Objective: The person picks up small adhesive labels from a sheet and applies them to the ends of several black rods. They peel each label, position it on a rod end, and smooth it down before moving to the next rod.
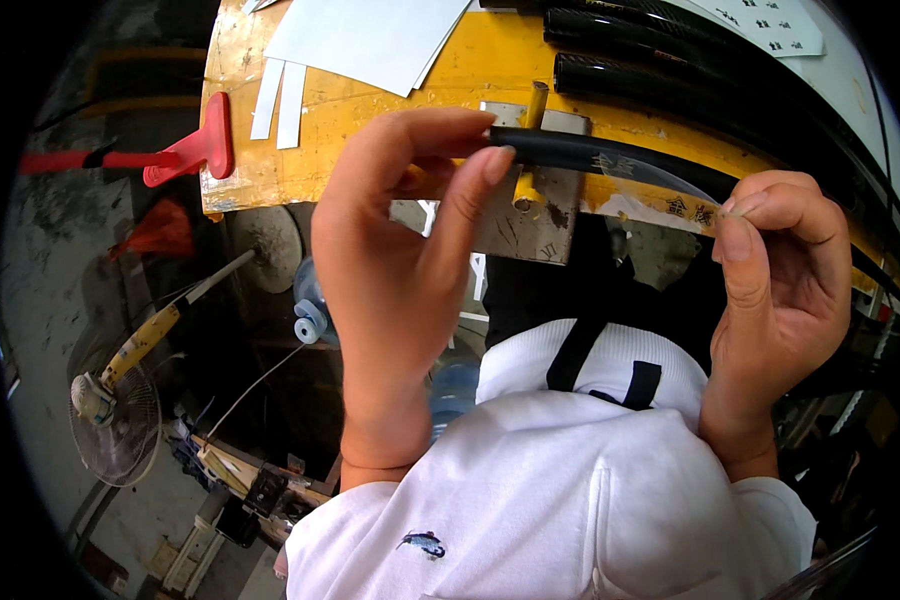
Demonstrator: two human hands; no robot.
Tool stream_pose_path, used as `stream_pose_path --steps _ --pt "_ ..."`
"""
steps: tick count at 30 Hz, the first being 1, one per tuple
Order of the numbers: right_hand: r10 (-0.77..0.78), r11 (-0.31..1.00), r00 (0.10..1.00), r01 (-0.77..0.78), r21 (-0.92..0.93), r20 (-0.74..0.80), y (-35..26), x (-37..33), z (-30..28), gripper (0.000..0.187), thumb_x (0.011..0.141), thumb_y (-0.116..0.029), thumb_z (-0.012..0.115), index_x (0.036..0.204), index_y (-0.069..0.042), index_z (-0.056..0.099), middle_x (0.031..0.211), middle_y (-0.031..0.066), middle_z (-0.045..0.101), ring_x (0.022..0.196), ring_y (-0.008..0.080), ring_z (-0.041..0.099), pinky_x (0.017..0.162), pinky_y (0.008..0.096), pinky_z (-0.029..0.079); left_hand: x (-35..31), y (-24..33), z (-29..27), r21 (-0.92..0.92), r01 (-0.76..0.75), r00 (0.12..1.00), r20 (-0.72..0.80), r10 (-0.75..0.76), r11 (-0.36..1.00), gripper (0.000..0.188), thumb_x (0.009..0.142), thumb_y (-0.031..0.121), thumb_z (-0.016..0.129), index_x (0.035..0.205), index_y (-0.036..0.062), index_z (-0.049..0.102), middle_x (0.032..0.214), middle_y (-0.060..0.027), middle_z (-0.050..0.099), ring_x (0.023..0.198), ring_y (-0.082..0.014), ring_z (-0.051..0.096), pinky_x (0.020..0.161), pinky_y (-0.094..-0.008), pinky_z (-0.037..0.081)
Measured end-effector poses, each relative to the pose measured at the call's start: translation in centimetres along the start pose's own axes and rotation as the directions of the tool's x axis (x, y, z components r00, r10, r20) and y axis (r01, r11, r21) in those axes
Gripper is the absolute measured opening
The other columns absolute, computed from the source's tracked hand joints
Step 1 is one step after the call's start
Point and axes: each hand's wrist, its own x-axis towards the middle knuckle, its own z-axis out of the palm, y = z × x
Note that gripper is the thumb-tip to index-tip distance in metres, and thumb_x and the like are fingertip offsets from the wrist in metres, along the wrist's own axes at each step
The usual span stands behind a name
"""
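Observation:
My left hand (395, 230) pinches the near-left end of a slender black tube (555, 148) between thumb and fingers. The tube runs off to the right, above the table's front edge. A clear film strip (660, 185) with dark printed marks reaches from the tube to my right hand (785, 255). Thumb and forefinger of that hand are closed on the strip's right corner. The strip's left part lies against the tube, while its right part stands off it. Below the tube, a metal plate (560, 215) with a yellow rod (537, 105) sits at the table edge.
Several thick black tubes (620, 75) lie across the far right of the yellow table (370, 100). White paper sheets (360, 40) and narrow strips (291, 105) lie at the far left. A red-handled tool (215, 140) overhangs the left edge. A fan (115, 415) stands at left.

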Motion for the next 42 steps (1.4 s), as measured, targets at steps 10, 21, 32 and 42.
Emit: stream_pose_path --steps 10,21,32,42 --pt "-0.085 0.985 0.987 0.103 -0.138 0.133 -0.8 0.2 -0.1 0.017 0.084 0.01 0.059 0.096 0.0 0.055 0.092 0.0107 0.056 0.082 0.0142 0.054 0.076 0.0242 0.045 0.1 3.7 -0.4 0.185 -0.282 0.956 -0.029 0.292 0.941 0.033 0.093 0.027 0.055 0.102 -0.0018 0.067 0.102 -0.0112 0.066 0.106 -0.0229 0.057 0.095 -0.0348 0.038" --pt "-0.146 0.968 0.986 0.16 -0.193 0.085 0.0 0.7 0.6 0.018 0.082 0.009 0.063 0.096 -0.001 0.058 0.093 0.0081 0.059 0.079 0.0112 0.052 0.069 0.0214 0.04 -0.2 3.2 1.3 0.165 -0.192 0.98 0.079 0.181 0.968 0.015 0.081 0.007 0.07 0.076 -0.002 0.059 0.106 -0.0162 0.061 0.105 -0.0227 0.053 0.096 -0.0339 0.033" --pt "-0.205 0.924 0.978 0.21 -0.321 0.05 1.3 0.5 1.8 0.032 0.077 0.013 0.069 0.103 -0.001 0.057 0.092 0.0066 0.062 0.07 0.0077 0.051 0.065 0.0187 0.037 0.3 3.2 1.8 0.411 -0.363 0.932 0.16 0.326 0.836 0.014 0.075 0.005 0.074 0.077 -0.0011 0.061 0.099 -0.0128 0.062 0.105 -0.0251 0.055 0.094 -0.0375 0.037" --pt "-0.245 0.896 0.963 0.268 -0.354 0.108 1.9 1.0 2.0 0.044 0.073 0.016 0.071 0.108 -0.001 0.053 0.091 0.0059 0.062 0.069 0.0072 0.051 0.063 0.0184 0.039 0.5 2.9 2.2 0.389 -0.361 0.933 0.16 0.324 0.848 0.014 0.074 0.001 0.072 0.075 -0.0012 0.058 0.082 -0.0081 0.06 0.103 -0.0257 0.056 0.091 -0.0368 0.038"
